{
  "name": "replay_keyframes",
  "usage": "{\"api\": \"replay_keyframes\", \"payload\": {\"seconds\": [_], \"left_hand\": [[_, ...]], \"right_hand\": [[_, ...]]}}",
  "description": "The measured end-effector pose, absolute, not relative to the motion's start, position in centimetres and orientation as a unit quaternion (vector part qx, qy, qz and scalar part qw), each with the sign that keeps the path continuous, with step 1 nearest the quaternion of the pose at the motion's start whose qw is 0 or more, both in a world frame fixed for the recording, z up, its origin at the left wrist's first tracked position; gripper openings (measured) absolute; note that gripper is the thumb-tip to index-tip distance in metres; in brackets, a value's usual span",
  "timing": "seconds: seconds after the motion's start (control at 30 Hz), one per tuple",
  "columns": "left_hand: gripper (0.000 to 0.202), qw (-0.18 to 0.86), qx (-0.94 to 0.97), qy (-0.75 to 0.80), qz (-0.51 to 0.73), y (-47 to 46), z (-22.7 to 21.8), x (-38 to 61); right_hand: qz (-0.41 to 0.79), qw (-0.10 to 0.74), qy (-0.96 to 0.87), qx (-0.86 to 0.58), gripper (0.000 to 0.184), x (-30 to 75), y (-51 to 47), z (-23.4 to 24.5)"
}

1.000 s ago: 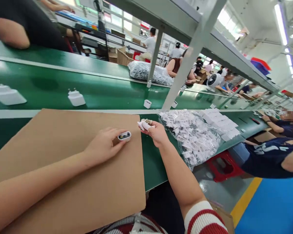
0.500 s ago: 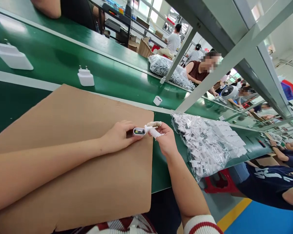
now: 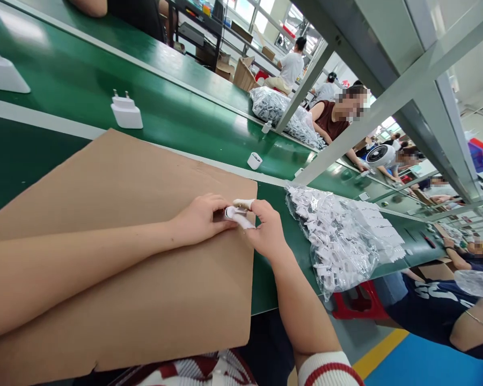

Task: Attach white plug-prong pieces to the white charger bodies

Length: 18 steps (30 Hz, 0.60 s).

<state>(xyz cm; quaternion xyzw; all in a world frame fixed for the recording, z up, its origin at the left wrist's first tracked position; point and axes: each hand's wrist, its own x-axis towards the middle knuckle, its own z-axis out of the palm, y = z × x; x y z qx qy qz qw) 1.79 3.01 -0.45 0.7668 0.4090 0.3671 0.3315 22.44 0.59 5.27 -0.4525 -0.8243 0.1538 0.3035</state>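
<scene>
My left hand is closed around a small white charger housing, which it mostly hides. My right hand has white covers on thumb and forefinger and pinches a white plug end piece against the housing's open end. Fingers hide how far the two pieces fit together. Both hands are above a brown cardboard sheet, near its right edge.
A clear bag of white plug parts lies right of my right hand. On the green belt stand a white charger and an open white housing. A metal post rises behind the bag. Co-workers sit further right.
My right hand has brought the plug end piece onto the housing's open end, whose inside showed before. The chargers on the belt have shifted left. A co-worker's clear bag has appeared at the right.
</scene>
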Motion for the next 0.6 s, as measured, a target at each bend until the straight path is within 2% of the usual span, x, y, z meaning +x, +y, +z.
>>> {"api": "replay_keyframes", "payload": {"seconds": [0.3, 0.6], "left_hand": [[0.044, 0.323, 0.769, 0.406, 0.372, 3.0, -0.2, 1.9], [0.041, 0.335, 0.764, 0.403, 0.376, 2.9, 0.1, 1.9]], "right_hand": [[0.074, 0.301, -0.836, -0.452, 0.024, 21.8, 1.0, 4.5], [0.058, 0.246, -0.851, -0.46, 0.027, 21.1, 1.2, 5.1]]}}
